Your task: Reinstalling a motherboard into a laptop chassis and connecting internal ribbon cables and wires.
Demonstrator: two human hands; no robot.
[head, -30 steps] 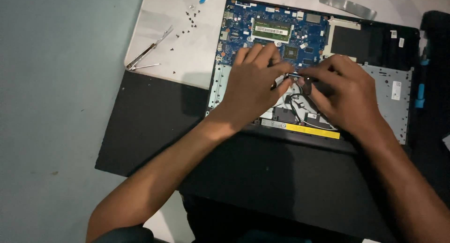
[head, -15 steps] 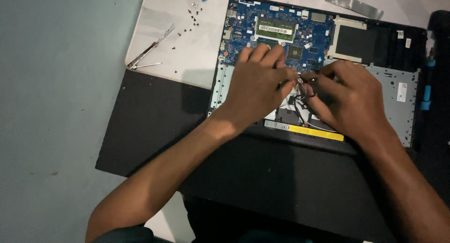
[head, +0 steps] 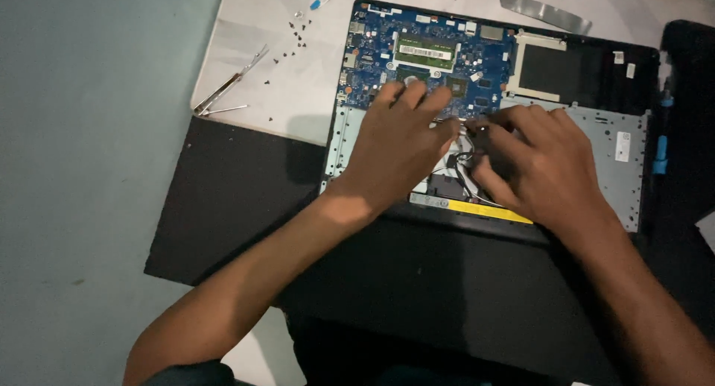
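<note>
Working over the open laptop base [head: 596, 133], both hands meet just below the blue circuit board [head: 432, 58]. Left hand [head: 398, 144] lying flat on the lower edge of that board, fingers [head: 410, 95] slightly spread and pressed down as a brace. Right hand [head: 540, 162] curled just beside it, fingers [head: 488, 129] drawn together, seeming to pinch a small part where the thin black and white wires [head: 465, 162] gather; exact grip hidden by the knuckles, so cannot tell more.

Good practice for this step, as a judgement: keeping the left hand steady on the board, pulling only along the line of the wires, never upward at an angle, and holding the connector body rather than the wires themselves.

Below the board, a yellow strip [head: 488, 211] marking the near edge of the base; wrists resting close to it, little room there. Right of the board, a dark empty bay [head: 558, 73] and a grey metal plate [head: 603, 136], open room for the right hand to slide. Left of the board, on the white sheet [head: 298, 95], scattered small screws [head: 294, 39] and metal tweezers [head: 227, 92] well apart from the hands; worth avoiding with the elbow. Above and right of the board, a silver metal strip [head: 544, 13] near the far edge. Black mat [head: 223, 200] under the left forearm, with free space on the table [head: 89, 170] further left.
</note>
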